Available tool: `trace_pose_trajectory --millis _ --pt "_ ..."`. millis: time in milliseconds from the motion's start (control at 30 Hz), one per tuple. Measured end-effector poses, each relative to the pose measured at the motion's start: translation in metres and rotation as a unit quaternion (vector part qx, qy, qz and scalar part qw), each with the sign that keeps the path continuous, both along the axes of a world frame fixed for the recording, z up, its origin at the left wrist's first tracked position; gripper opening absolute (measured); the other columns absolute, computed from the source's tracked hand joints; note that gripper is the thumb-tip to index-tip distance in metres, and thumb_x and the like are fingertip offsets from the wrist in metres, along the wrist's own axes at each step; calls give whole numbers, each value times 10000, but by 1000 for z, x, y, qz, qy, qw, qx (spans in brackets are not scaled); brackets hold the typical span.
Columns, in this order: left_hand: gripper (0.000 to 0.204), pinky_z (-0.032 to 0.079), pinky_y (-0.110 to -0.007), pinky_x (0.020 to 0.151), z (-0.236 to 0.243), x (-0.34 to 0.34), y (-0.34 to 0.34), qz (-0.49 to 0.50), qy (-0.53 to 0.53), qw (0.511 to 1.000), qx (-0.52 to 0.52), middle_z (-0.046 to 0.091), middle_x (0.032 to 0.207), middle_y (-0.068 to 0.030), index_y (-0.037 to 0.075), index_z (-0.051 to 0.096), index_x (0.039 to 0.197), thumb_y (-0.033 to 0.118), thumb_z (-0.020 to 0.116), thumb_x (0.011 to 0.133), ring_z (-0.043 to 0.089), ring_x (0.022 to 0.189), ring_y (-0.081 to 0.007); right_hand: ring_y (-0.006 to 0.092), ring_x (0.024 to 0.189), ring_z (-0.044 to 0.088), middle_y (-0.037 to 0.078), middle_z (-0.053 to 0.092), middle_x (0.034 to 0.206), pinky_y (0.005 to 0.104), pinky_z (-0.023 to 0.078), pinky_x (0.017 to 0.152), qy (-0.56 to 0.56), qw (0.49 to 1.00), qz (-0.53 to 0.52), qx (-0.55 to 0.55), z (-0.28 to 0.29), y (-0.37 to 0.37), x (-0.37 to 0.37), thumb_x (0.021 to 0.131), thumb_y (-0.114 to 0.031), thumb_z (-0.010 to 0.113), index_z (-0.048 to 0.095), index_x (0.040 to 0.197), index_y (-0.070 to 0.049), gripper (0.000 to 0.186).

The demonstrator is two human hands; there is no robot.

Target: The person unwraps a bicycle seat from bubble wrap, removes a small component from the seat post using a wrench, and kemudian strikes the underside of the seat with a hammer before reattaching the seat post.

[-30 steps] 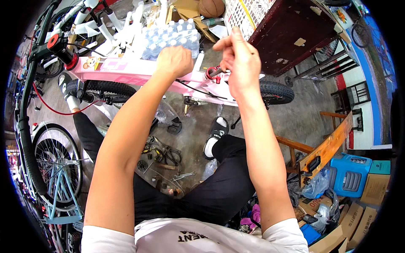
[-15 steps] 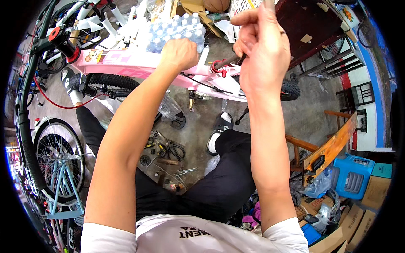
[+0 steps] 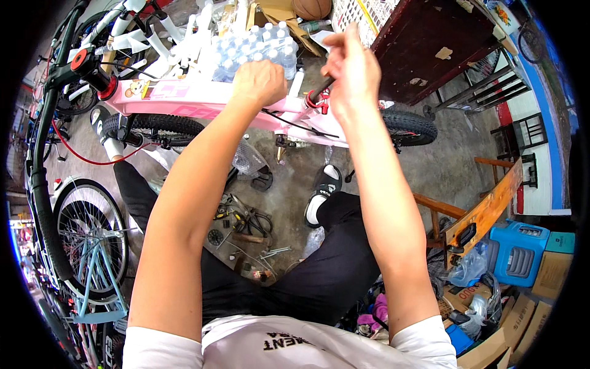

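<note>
My left hand is closed on the top of the pink bicycle frame, knuckles up. My right hand is raised at the rear of the frame, index finger lifted and the other fingers curled, beside a dark seat post that passes behind it; what it grips is hidden and the hand is slightly blurred. A red clamp circles the post's base. Black handlebars with a red cable stand at the left, and the rear tyre shows right of my right arm.
Packed water bottles and white parts lie behind the frame. A dark red cabinet stands back right. Tools lie between my legs. A wooden bench, blue plastic unit and cardboard boxes are right; another bicycle wheel is left.
My right hand rose and shifted right half a second ago, then came back down and left. My left hand and the frame shifted slightly in view, with little change between them.
</note>
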State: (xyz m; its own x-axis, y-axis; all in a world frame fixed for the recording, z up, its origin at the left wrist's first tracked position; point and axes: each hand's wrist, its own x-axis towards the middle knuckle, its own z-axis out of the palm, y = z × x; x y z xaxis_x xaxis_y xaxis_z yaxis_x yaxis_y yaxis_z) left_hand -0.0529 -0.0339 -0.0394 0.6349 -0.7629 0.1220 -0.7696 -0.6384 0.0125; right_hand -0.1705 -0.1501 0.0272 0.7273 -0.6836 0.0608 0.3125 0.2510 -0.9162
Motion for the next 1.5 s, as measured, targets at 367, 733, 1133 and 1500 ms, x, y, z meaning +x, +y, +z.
trace_pose_trajectory --millis 367,733,1133,1500 --pt "367 595 -497 751 -2 1 1 -4 0 1000 0 730 820 -243 19 756 804 321 567 894 738 787 -400 51 531 449 -52 502 645 214 367 489 -52 998 -28 -7 14 6 20 1055 -436 562 648 805 -76 446" --pt "390 593 -493 773 1 -1 3 6 21 1000 4 734 847 -245 14 761 840 339 558 913 739 812 -398 51 497 390 -59 411 568 242 354 483 24 990 93 -108 -38 -30 0 1093 -485 424 660 800 -5 610" --pt "361 593 -491 725 -4 2 0 -20 -2 1000 -19 731 802 -227 20 756 793 318 579 893 734 761 -395 97 530 394 -39 390 578 292 415 586 92 961 168 -198 -28 -21 -29 1106 -523 330 637 926 20 649" --pt "371 593 -494 748 -1 3 0 -14 18 1000 -3 734 844 -234 13 758 846 333 581 908 733 806 -406 86 480 282 -41 330 567 256 234 466 -215 967 69 -114 126 -16 -138 1078 -557 391 606 845 -55 595"
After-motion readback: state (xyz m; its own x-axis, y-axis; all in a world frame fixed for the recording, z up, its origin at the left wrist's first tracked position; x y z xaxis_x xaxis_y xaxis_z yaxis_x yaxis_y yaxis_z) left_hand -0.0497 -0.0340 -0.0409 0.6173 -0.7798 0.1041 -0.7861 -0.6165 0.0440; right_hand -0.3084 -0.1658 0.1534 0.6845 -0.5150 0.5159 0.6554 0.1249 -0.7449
